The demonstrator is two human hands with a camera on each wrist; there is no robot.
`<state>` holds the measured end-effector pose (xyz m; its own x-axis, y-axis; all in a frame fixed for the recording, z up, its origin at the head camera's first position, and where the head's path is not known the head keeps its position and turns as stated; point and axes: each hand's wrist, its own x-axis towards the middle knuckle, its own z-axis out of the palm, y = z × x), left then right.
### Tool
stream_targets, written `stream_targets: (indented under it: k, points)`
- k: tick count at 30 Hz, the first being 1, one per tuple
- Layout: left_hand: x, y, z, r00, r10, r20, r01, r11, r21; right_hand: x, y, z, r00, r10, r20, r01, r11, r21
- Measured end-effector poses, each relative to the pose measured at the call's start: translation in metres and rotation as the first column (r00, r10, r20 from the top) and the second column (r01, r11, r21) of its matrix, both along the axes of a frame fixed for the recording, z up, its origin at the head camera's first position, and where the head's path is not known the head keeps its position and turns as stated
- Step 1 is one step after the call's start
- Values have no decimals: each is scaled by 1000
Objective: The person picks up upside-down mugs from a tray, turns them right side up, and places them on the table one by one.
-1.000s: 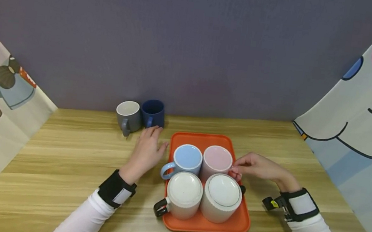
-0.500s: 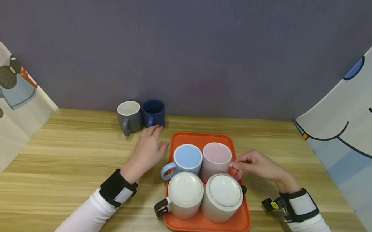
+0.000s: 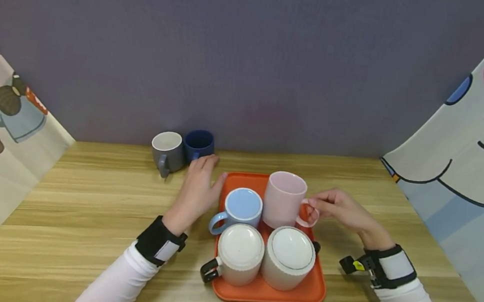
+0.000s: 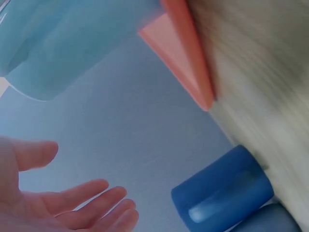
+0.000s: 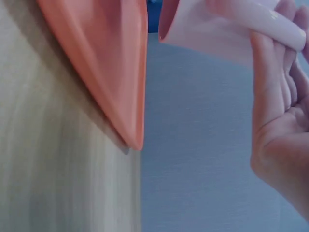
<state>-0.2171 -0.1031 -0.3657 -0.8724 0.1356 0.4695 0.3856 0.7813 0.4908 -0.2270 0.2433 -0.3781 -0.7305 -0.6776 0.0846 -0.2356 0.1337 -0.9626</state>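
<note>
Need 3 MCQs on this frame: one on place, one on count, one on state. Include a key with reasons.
1. Where is the dark blue mug?
A. on the orange tray
B. on the table beside the grey mug
C. in the left hand

2. How many mugs stand on the orange tray?
A. three
B. five
C. one

3. What state is the pink mug in?
A. lying on its side
B. upside down on the tray
C. lifted upright by its handle

Key: 1 B, it stands off the tray by the back wall next to the grey one. 2 A, the light blue mug and two white mugs rest there. 3 C, the right hand pinches its handle and it sits above the others; the left hand lies flat with open fingers.
</note>
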Motion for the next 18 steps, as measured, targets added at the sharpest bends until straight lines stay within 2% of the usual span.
stream_targets:
  k: [7,18]
  points:
    - [2,7,7,1000,-10,19,9,999,48,-1,-1,10,999,-32,-24,32,999,-19]
    - [4,18,17,999,-32,39,28,996,84,-8,-10,19,997,-73,14,74,988,-137]
